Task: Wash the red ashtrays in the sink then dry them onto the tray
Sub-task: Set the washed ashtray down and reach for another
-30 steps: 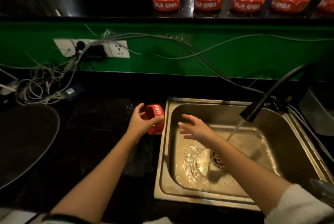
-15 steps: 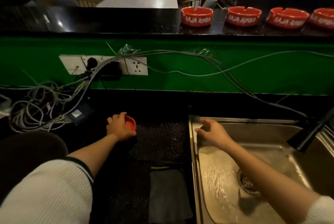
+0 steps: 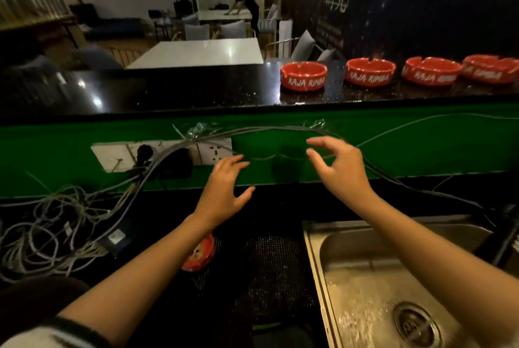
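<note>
Both hands raised in front of the green wall panel, empty. Left hand fingers spread and straight; right hand fingers apart, loosely curved, holding nothing. One red ashtray sits on the dark mesh mat on the counter, just left of the sink, partly hidden under the left forearm. Four more red ashtrays lined along the upper ledge, right end. Water in the sink basin. Cable tangle at the counter's left.

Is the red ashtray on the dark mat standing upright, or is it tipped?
Tipped: the ashtray leans on its edge on the mat, round face showing, partly hidden by the left forearm.
</note>
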`<state>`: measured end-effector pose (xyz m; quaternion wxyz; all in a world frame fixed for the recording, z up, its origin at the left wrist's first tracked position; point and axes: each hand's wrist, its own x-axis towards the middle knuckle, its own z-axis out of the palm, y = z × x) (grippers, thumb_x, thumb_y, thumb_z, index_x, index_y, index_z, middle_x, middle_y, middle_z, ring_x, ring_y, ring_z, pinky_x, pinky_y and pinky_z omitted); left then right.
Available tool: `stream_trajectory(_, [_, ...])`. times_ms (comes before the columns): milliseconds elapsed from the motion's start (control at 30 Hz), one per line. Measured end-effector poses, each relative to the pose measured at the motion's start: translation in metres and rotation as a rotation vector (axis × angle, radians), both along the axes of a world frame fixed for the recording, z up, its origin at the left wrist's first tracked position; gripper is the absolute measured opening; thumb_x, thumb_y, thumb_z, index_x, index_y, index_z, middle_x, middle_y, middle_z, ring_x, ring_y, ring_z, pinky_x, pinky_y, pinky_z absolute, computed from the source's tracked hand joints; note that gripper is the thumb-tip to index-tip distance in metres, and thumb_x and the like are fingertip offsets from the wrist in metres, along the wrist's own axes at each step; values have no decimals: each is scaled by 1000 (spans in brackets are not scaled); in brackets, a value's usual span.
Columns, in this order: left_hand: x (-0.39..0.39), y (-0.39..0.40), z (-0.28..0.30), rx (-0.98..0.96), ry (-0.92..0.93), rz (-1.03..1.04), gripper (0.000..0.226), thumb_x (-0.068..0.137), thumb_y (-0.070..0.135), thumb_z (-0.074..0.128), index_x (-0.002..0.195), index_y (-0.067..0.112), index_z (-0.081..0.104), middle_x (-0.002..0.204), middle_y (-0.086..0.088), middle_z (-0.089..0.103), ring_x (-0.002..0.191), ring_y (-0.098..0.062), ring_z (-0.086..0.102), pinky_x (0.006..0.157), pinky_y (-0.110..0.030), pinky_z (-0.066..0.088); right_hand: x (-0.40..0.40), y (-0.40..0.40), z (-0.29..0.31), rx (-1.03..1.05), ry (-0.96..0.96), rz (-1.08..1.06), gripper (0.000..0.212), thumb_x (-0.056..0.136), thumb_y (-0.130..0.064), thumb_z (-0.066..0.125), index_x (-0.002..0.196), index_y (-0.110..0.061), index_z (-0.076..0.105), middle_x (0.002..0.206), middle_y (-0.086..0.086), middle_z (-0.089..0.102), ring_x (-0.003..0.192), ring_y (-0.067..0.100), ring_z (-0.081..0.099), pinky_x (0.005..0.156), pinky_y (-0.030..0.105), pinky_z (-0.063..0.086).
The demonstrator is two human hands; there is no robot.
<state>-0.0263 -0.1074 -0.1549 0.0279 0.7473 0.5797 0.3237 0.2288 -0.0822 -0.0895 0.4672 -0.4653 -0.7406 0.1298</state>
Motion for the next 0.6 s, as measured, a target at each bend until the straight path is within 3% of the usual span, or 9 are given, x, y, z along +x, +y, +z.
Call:
stream_trajectory(67, [27,14,41,249,41,-113,55,84,28,72,132,7,57,142,-9,49,138,-25,37,117,-40,28,-5,14,29,143,30,-55,19,85,-12,68,104,-10,70,100,0,69,95,11,59,86,19,43])
stream_trajectory(133, [51,27,77,372,122,-148,62,84,31,70,137,4,52,148,-11,44,142,-27,31,121,-40,18,-10,33,53,216,39,-106,22,85,-14,67,106,-10,67,103,2,66,97,14,56,87,19,39])
stream_trajectory(233, [74,47,106,274,286,-68,87,87,47,63,152,5,24,160,-12,20,150,-27,10,122,-43,0,-17,64,78,161,-22,-181,40,84,-28,69,118,-9,59,113,7,60,108,21,51,94,27,38])
stream_trajectory(300, [81,58,109,170,373,23,96,87,55,58,155,7,11,163,-13,9,150,-28,2,122,-47,-2,-21,84,88,37,-83,-217,60,81,-42,71,128,-10,50,121,9,55,115,24,47,98,33,38])
stream_trajectory(433, [87,64,99,31,491,144,109,80,65,61,155,12,2,162,-16,3,150,-32,-3,121,-50,-3,-27,115,103,-191,-188,-240,99,70,-62,73,142,-8,31,138,12,44,128,31,39,105,44,38])
stream_trajectory(600, [80,67,92,99,554,149,108,83,61,61,155,14,-4,163,-13,2,150,-30,-4,122,-48,-3,-37,140,112,-353,-165,-238,114,63,-67,75,146,-10,20,147,14,34,135,35,30,107,48,34])
